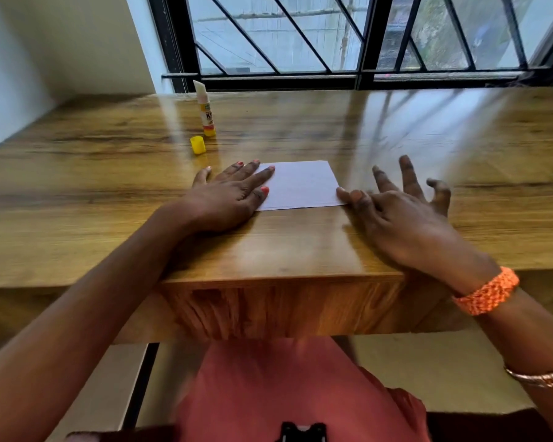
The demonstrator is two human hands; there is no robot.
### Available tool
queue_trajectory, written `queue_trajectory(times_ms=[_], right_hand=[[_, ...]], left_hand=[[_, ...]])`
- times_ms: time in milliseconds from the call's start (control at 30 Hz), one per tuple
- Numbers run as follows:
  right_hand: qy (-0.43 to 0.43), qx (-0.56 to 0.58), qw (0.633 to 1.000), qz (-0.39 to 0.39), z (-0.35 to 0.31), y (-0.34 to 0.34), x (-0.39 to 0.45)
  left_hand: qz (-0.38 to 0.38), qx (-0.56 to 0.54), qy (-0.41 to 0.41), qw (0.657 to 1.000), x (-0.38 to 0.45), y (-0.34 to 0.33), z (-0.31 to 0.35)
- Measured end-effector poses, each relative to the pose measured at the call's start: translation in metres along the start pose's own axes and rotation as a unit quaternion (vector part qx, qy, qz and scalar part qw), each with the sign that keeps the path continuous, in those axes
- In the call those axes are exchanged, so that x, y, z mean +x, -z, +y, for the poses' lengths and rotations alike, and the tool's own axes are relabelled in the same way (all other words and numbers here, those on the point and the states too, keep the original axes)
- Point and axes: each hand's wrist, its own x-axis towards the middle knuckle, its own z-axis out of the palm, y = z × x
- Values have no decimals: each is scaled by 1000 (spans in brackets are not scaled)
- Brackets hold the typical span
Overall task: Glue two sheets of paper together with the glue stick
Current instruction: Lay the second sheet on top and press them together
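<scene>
The white paper (300,185) lies flat on the glossy wooden table (396,129), near its front edge, and only 1 outline shows, so I cannot tell whether this is 1 sheet or 2 stacked exactly on each other. The left hand (227,199) rests palm down with straight, spread fingers pressing the paper's left edge, gripping nothing. The right hand (396,212) is open too, its fingers splayed and partly lifted, with only the thumb and forefinger tips touching the paper's near right corner; it is blurred, so how firmly it presses is unclear. The glue stick (205,110) stands upright and uncapped, its glue wound well out, toward the window and well apart from the paper, with its yellow cap (198,145) just beside it on the tabletop. The main risk, as I judge it, is slippage: the polished surface gives little friction, and with pressure mostly on 1 side a sweep of the right hand could skew the sheets before the glue sets, leaving misaligned edges or a wrinkle. The long exposed glue could also dry out or snap if the stick is knocked over by a reaching hand. An orange braided wristband (486,290) sits on the right wrist.
</scene>
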Motion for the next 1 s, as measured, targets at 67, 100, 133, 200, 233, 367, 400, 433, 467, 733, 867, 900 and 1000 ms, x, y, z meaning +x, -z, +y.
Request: queue_trajectory(times_ms=[67, 100, 133, 200, 233, 367, 400, 433, 467, 733, 867, 900, 1000], right_hand=[[2, -4, 1000, 3, -3, 2, 1], [8, -16, 1000, 8, -6, 4, 1], [11, -31, 999, 13, -11, 6, 1], [7, -61, 998, 24, -21, 8, -2], [5, -77, 996, 34, -26, 7, -3], [73, -48, 995, 53, -66, -8, -7], [98, -29, 994, 42, -77, -14, -7], [115, -18, 992, 37, -86, -17, -6], [124, -14, 991, 37, -91, -20, -4], [-1, -31, 998, 55, -42, -7, -5], [-3, -60, 995, 83, -61, -12, -3], [22, -62, 994, 84, -72, -16, -2], [94, -25, 994, 49, -101, -28, 1]], left_hand=[[-15, -5, 4, 1000, -3, 4, -10], [-27, -10, 3, 1000, -6, 6, -17], [-39, -18, -1, 999, -9, 9, -24], [-55, -34, -12, 998, -12, 15, -31], [-59, -36, -17, 997, -12, 17, -30], [-71, -17, -19, 997, -11, 20, -21], [-71, -15, -17, 997, -12, 20, -21], [-71, -15, -16, 997, -13, 19, -21], [-71, -16, -16, 997, -14, 19, -21], [-69, -20, -13, 997, -16, 20, -29], [-49, -49, -1, 998, -16, 12, -25], [-45, -56, 1, 997, -16, 11, -24], [-29, -62, 3, 998, -16, 11, -26]])
